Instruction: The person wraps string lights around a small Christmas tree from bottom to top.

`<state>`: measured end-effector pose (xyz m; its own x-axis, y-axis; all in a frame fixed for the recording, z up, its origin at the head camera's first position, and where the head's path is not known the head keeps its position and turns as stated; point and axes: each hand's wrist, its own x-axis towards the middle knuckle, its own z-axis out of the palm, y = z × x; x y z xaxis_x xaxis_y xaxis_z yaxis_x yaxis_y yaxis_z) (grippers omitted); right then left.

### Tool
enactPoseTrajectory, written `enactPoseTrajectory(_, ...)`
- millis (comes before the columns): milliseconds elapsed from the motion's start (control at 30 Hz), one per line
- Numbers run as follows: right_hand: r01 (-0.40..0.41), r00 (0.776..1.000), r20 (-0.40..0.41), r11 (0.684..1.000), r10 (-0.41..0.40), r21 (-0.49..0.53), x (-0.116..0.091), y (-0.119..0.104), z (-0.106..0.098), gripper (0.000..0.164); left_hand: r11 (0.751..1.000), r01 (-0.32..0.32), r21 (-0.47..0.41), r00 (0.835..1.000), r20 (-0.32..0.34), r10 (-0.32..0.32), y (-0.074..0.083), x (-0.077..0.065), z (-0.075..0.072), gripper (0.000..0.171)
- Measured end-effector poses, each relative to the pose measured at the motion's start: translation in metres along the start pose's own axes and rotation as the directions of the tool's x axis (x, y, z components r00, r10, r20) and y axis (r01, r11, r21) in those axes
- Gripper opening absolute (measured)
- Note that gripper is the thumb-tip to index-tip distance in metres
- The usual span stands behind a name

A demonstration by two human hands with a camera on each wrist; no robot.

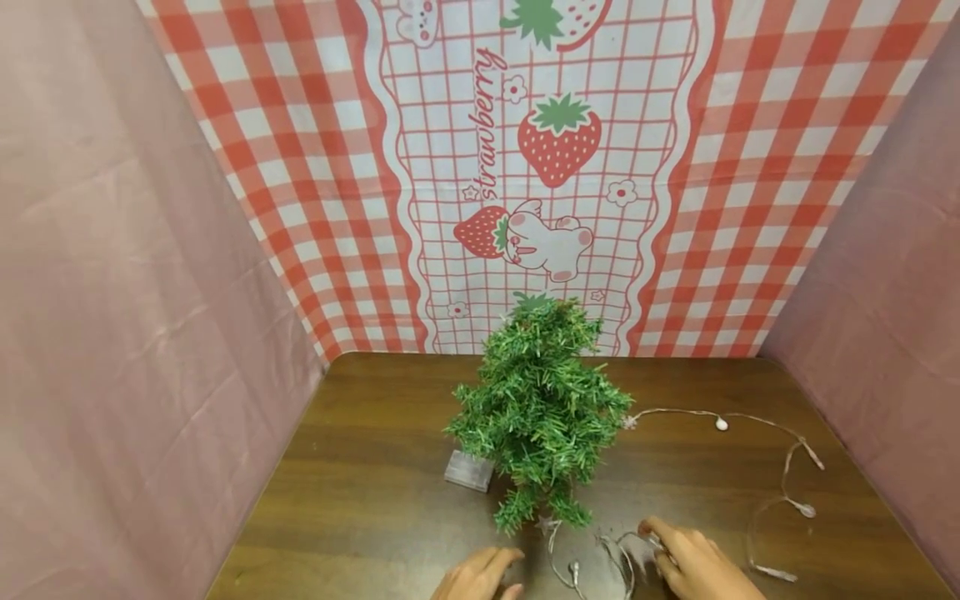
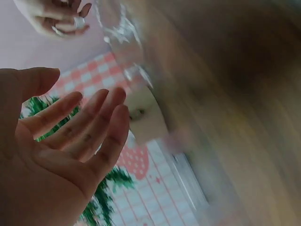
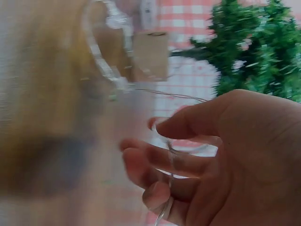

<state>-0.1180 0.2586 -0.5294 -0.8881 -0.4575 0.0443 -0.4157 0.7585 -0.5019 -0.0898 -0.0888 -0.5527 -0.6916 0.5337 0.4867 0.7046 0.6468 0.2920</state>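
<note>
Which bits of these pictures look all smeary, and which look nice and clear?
Head view: the green tree looks fairly sharp, with a soft shine on the brown tabletop; left wrist view: the tabletop is smeared into streaks, while the left hand is clearer; right wrist view: the string lights beyond the right hand look blurry, and the hand is clearer.

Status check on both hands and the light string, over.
Left hand open, empty. Right hand gripping light string. Loose loops in front of green tree, might snag.
</note>
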Motion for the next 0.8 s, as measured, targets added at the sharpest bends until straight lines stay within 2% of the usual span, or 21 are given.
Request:
enactPoseTrajectory(133,0.033,0.994,0.102,0.989,-0.048,0.145,0.003,-0.01,-0.014,0.024,0.998,0.0,-0.056,0.998,0.068,0.004,0.014,0.013,0.004,0.036)
enactPoseTrajectory(233,0.157,0.977,0.097,0.952,-0.188,0.264,0.008,-0.015,-0.021,0.021,0.988,0.05,-0.143,0.987,0.158,-0.027,0.023,0.024,0.007,0.045)
enactPoseTrajectory(333,0.281,0.945,0.053,0.886,-0.322,0.369,0.013,-0.021,-0.025,0.022,0.947,0.164,-0.276,0.952,0.295,-0.079,0.028,0.037,0.01,0.051)
enactPoseTrajectory(433,0.281,0.934,0.06,0.829,-0.352,0.484,0.017,-0.029,-0.031,0.025,0.854,0.33,-0.401,0.888,0.438,-0.137,0.03,0.048,0.014,0.053)
enactPoseTrajectory(467,0.268,0.934,0.069,0.815,-0.351,0.514,0.017,-0.032,-0.033,0.025,0.812,0.391,-0.434,0.863,0.48,-0.158,0.031,0.051,0.016,0.054)
enactPoseTrajectory(567,0.216,0.933,0.113,0.783,-0.341,0.584,0.018,-0.042,-0.041,0.025,0.696,0.482,-0.532,0.831,0.529,-0.172,0.035,0.058,0.021,0.058)
enactPoseTrajectory(600,0.195,0.931,0.131,0.77,-0.339,0.607,0.018,-0.046,-0.044,0.026,0.666,0.491,-0.561,0.834,0.525,-0.172,0.037,0.06,0.023,0.059)
enactPoseTrajectory(667,0.175,0.926,0.156,0.759,-0.343,0.627,0.019,-0.052,-0.05,0.026,0.615,0.483,-0.623,0.85,0.501,-0.16,0.041,0.063,0.027,0.06)
enactPoseTrajectory(700,0.162,0.922,0.173,0.75,-0.347,0.641,0.019,-0.055,-0.053,0.027,0.586,0.462,-0.666,0.868,0.476,-0.143,0.044,0.064,0.029,0.059)
enactPoseTrajectory(733,0.161,0.917,0.181,0.743,-0.357,0.649,0.02,-0.057,-0.055,0.028,0.558,0.462,-0.689,0.873,0.465,-0.149,0.046,0.064,0.03,0.056)
enactPoseTrajectory(800,0.161,0.906,0.196,0.732,-0.376,0.662,0.021,-0.062,-0.059,0.029,0.502,0.422,-0.755,0.899,0.418,-0.128,0.049,0.066,0.033,0.046)
